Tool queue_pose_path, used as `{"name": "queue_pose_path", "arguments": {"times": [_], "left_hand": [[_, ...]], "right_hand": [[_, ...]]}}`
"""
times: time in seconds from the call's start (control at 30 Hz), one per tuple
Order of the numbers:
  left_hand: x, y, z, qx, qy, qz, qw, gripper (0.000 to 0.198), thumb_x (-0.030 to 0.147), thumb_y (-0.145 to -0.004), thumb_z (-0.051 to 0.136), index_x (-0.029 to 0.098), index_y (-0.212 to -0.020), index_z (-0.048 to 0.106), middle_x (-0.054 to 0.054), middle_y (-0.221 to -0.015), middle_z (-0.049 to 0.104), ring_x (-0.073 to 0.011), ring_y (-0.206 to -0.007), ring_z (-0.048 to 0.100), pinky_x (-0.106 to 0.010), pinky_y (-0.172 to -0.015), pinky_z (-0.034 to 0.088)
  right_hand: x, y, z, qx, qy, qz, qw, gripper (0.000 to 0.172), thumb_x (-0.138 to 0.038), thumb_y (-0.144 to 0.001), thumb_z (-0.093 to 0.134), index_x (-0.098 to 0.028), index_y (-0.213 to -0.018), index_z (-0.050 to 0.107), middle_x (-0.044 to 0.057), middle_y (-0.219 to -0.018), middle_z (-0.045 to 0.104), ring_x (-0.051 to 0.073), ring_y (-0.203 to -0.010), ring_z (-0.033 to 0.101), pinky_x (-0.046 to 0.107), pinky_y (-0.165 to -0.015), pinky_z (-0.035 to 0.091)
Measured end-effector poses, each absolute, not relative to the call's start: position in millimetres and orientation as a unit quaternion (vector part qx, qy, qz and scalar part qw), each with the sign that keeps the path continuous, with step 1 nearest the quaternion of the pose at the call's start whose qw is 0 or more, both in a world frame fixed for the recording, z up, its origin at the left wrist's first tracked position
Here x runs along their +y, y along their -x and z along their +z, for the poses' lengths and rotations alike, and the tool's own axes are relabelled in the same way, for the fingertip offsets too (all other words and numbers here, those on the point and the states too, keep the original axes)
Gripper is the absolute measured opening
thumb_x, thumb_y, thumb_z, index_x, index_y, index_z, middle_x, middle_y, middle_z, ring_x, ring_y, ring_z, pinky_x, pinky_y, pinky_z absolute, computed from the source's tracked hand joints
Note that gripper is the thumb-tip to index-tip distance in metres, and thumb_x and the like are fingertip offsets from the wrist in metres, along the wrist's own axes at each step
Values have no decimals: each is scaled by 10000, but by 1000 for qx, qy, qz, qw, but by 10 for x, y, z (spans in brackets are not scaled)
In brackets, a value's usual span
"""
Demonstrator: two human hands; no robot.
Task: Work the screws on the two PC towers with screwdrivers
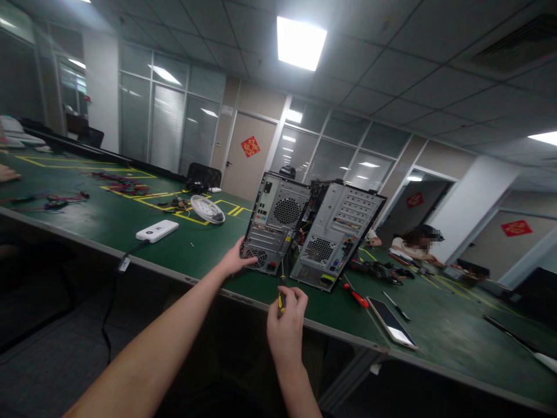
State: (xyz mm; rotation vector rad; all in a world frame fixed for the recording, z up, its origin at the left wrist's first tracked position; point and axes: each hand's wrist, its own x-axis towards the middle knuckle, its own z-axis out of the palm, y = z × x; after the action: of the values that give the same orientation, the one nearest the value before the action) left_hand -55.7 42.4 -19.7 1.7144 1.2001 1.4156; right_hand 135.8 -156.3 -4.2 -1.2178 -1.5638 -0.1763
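Note:
Two computer cases stand side by side near the front edge of the green table (pixel 209 244), their rear panels facing me. My left hand (pixel 236 258) holds the lower left edge of the left case (pixel 272 226), its thumb lying across the small round vent. A yellow and black screwdriver (pixel 282 302) is gripped in my right hand (pixel 289 307). The shaft points up toward the left case's lower right edge, beside the gap between the cases; whether the tip touches a screw is too small to tell. The right case (pixel 333 235) leans slightly and touches neither hand.
Right of the cases lie a red-handled tool (pixel 359 299), a phone (pixel 391 322), a thin tool (pixel 395 306) and black cables (pixel 378 270). To the left are a white power bank (pixel 157 231), a white round basket (pixel 208 209) and loose wires (pixel 122 183). A person (pixel 418 241) sits far right.

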Motion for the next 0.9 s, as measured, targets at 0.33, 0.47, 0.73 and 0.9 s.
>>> {"name": "queue_pose_path", "arguments": {"times": [0.33,0.47,0.73,0.9], "left_hand": [[380,553,-161,460,-654,522,298,1073,525,-696,866,201,-1589,369,-161,-1473,622,-346,-1344,605,-488,-1168,434],[373,549,-155,458,-653,523,302,1070,517,-694,865,193,-1586,371,-159,-1495,605,-340,-1360,592,-482,-1182,421],[374,552,-161,454,-650,528,304,1070,513,-685,875,203,-1582,381,-149,-1498,606,-336,-1363,591,-478,-1183,425],[365,553,-150,453,-653,528,298,1060,505,-691,870,186,-1578,385,-162,-1497,604,-341,-1365,590,-479,-1186,421]], "right_hand": [[-1570,-1383,-90,-670,519,-78,526,282,-226,-1043,452,-190,-1273,612,134,-1209,506,248,-1038,654,384,-868,566],[-1558,-1391,-89,-664,524,-80,527,286,-269,-1058,448,-187,-1273,618,127,-1184,514,235,-977,666,367,-830,569],[-1545,-1398,-89,-660,543,-71,514,314,-341,-1085,420,-185,-1264,626,117,-1146,522,227,-913,666,366,-803,566],[-1551,-1396,-66,-659,542,-64,518,319,-353,-1091,418,-203,-1188,683,107,-1119,530,226,-930,661,372,-852,558]]}}
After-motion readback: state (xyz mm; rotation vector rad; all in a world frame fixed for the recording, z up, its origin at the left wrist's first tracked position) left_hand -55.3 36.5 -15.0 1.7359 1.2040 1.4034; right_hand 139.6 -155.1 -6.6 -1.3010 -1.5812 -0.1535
